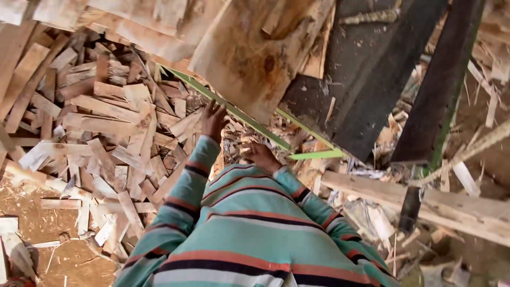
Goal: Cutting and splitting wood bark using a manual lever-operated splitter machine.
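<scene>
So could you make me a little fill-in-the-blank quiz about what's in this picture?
1. The left hand reaches toward a heap of ____ scraps.
2. The sleeves have a ____ pattern.
3. The thin edge running under the big board is coloured ____.
4. The right hand sits ____ the board.

Missing words: wood; striped; green; below

head camera looks steeply down, close overhead.

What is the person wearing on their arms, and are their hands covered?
Both arms are in long knitted sleeves, teal with grey bands and thin red and black stripes, ending in ribbed cuffs at the wrists. The left hand and right hand are bare: no gloves, rings or watch show.
</scene>
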